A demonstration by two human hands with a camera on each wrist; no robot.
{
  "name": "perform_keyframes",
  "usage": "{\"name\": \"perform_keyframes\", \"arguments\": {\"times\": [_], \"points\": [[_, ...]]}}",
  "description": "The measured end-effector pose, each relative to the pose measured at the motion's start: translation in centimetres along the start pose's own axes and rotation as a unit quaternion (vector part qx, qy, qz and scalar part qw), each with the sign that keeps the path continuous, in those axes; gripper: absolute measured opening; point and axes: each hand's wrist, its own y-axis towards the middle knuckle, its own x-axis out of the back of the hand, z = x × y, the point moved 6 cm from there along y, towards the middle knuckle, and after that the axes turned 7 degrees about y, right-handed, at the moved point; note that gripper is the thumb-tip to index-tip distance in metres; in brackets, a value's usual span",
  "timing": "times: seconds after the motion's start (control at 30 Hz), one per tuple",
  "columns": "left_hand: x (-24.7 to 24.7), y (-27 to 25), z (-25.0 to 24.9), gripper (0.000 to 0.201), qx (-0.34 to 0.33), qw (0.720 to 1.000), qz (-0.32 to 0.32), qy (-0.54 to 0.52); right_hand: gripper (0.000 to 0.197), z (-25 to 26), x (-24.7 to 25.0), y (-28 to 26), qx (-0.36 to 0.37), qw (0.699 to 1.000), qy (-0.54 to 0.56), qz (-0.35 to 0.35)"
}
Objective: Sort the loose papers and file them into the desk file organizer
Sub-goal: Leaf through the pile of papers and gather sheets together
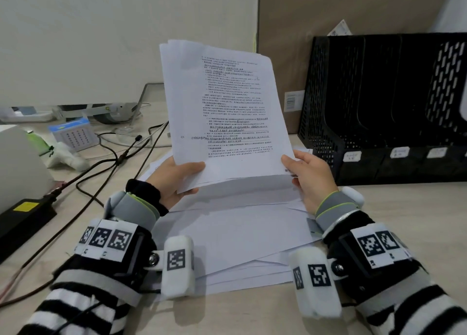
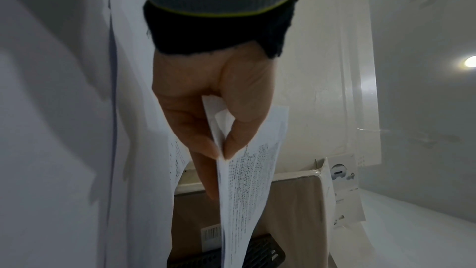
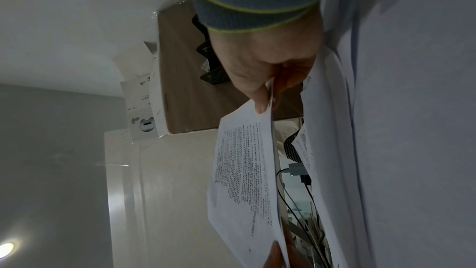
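I hold a thin sheaf of printed papers (image 1: 222, 107) upright above the desk, text facing me. My left hand (image 1: 177, 178) pinches its lower left corner, thumb on the front; the left wrist view shows the sheaf (image 2: 247, 180) clamped between thumb and fingers of the left hand (image 2: 219, 150). My right hand (image 1: 305, 173) pinches the lower right corner, as the right wrist view shows with the sheaf (image 3: 244, 170) in the right hand (image 3: 265, 97). A loose pile of white papers (image 1: 240, 233) lies flat below. The black mesh file organizer (image 1: 379, 107) stands at the right, its slots looking empty.
Black cables (image 1: 113, 163) trail over the left side of the desk beside a black power brick (image 1: 22, 218). A small blue calendar (image 1: 75, 135) and a green bottle (image 1: 38, 142) stand further left. A brown cardboard box (image 1: 328, 19) rises behind the organizer.
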Motion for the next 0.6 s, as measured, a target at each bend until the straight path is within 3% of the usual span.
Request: {"name": "perform_keyframes", "arguments": {"times": [0.17, 0.33, 0.5, 0.6], "points": [[0.1, 0.1, 0.1, 0.021, -0.002, 1.0, -0.003, 0.016, 0.004, 0.0, -0.8, -0.4, 0.008, 0.999, -0.016, 0.048], [0.8, 0.5, -0.1, 0.018, -0.027, 0.998, -0.054, -0.013, 0.012, 0.3, -1.0, -0.5, 0.035, 0.997, -0.056, 0.04], [2.5, 1.0, -0.1, 0.024, -0.04, 0.988, -0.138, -0.048, 0.015, 0.8, 1.0, 0.1, 0.088, 0.988, -0.11, -0.056], [2.8, 1.2, 0.2, 0.029, -0.037, 0.987, -0.147, -0.056, 0.029, 0.1, 1.9, 0.6, 0.058, 0.976, -0.197, -0.076]]}}
